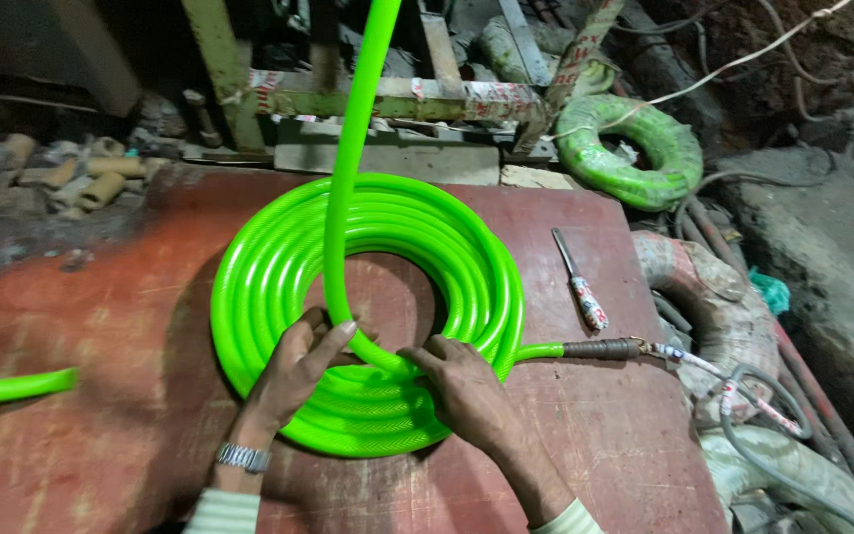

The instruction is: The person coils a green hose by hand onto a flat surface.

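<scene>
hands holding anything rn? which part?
Both hands are on the coiled bright green hose, at the near inner edge of the coil. The left hand and right hand press and grip the incoming loop where it joins the coil.

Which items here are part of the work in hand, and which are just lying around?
In use: bright green hose coil, left hand and right hand both on it, hose end fitting.

Lying about: knife, wrapped green hose bundle, grey cables, rubble.
</scene>
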